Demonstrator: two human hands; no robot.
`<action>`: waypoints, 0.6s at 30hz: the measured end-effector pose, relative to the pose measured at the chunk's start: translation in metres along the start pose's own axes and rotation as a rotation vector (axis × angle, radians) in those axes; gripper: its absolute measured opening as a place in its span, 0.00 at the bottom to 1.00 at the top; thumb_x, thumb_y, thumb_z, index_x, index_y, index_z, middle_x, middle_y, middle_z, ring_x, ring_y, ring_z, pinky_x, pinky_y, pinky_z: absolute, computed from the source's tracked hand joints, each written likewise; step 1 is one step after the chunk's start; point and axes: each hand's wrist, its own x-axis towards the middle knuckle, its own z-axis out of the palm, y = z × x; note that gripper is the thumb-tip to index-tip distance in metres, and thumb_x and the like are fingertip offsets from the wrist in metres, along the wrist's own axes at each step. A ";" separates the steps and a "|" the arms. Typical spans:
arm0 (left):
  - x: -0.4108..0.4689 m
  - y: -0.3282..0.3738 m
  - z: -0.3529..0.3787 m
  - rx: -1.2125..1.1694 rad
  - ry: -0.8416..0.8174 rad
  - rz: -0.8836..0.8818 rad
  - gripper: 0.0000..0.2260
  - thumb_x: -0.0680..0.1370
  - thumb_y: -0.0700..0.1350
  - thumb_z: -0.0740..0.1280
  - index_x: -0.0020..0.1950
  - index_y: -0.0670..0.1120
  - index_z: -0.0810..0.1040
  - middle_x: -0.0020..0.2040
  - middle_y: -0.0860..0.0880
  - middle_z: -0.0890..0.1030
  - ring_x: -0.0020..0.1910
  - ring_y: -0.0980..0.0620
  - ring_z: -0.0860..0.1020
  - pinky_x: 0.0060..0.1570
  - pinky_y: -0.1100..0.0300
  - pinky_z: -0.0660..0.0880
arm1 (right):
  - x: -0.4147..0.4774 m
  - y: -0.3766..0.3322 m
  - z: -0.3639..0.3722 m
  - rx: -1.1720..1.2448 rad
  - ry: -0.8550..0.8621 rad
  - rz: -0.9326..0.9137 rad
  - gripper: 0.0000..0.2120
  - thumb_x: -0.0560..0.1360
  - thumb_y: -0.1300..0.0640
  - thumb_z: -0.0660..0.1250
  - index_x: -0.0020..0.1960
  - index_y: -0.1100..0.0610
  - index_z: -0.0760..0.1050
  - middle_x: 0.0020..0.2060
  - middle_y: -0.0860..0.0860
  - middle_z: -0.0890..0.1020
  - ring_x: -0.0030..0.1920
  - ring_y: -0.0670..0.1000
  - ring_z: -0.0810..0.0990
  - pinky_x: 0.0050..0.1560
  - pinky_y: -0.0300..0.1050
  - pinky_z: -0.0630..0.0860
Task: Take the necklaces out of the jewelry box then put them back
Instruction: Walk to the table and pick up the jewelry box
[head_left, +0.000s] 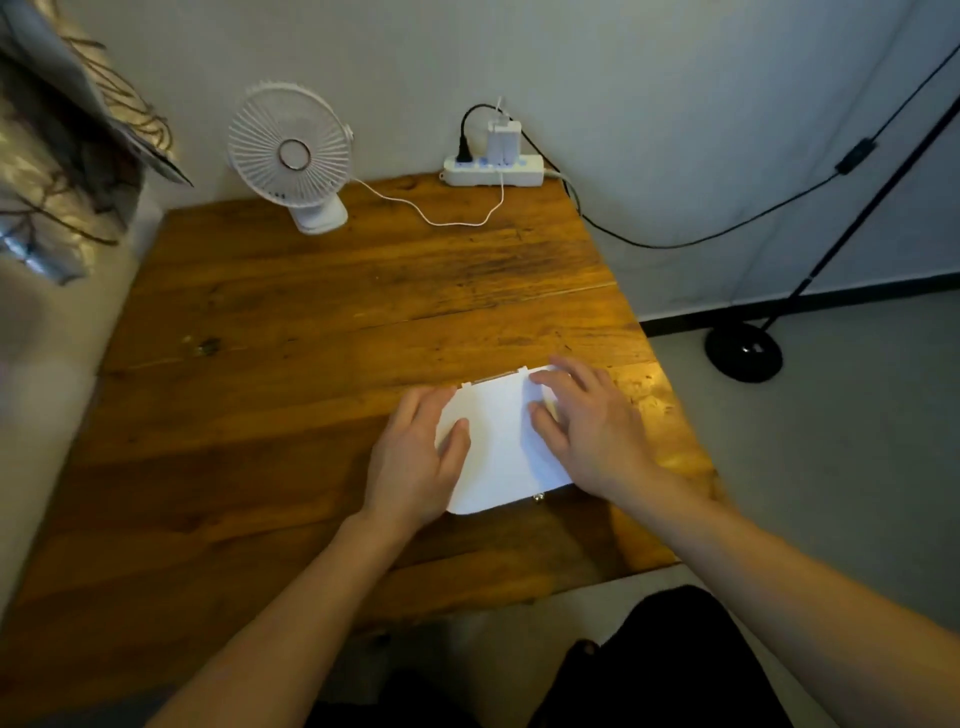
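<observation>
With the shut jewelry box lying front right on the surface, and the left hand and right hand resting flat-fingered on its lid, steady the base and lift at the front clasp.

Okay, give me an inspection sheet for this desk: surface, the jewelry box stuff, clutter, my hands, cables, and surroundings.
Surface: wooden table, dark-grained planks.
Job's things: white jewelry box near the front edge, lid shut, metal clasp on its near side; no necklaces seen.
Clutter: white fan at back left; power strip at the back edge.
Hands: left hand rests on the box's left side; right hand lies flat on the lid's right part.
Cables: white cable runs from fan to power strip; black cable leaves the strip rightwards off the table.
Surroundings: grey wall; black stand base on the floor, right; patterned fabric, left.
</observation>
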 end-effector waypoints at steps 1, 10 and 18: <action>-0.001 0.001 0.000 0.015 0.029 0.013 0.17 0.79 0.50 0.61 0.67 0.47 0.71 0.66 0.49 0.71 0.60 0.52 0.72 0.49 0.64 0.68 | -0.003 0.000 -0.001 0.003 0.004 0.006 0.17 0.80 0.48 0.59 0.67 0.50 0.72 0.71 0.52 0.69 0.70 0.54 0.66 0.63 0.51 0.69; -0.062 0.018 -0.003 -0.057 0.104 -0.089 0.18 0.81 0.49 0.60 0.69 0.45 0.70 0.70 0.46 0.68 0.66 0.48 0.69 0.58 0.64 0.62 | -0.052 -0.013 -0.011 -0.041 -0.091 -0.032 0.26 0.78 0.38 0.56 0.71 0.49 0.67 0.76 0.52 0.61 0.75 0.56 0.57 0.70 0.55 0.61; -0.106 0.008 0.001 -0.126 0.050 -0.197 0.29 0.77 0.64 0.48 0.76 0.53 0.57 0.75 0.50 0.64 0.71 0.48 0.65 0.69 0.49 0.63 | -0.094 -0.014 -0.017 -0.238 -0.182 -0.218 0.32 0.75 0.33 0.58 0.74 0.45 0.60 0.77 0.49 0.57 0.77 0.54 0.48 0.74 0.58 0.52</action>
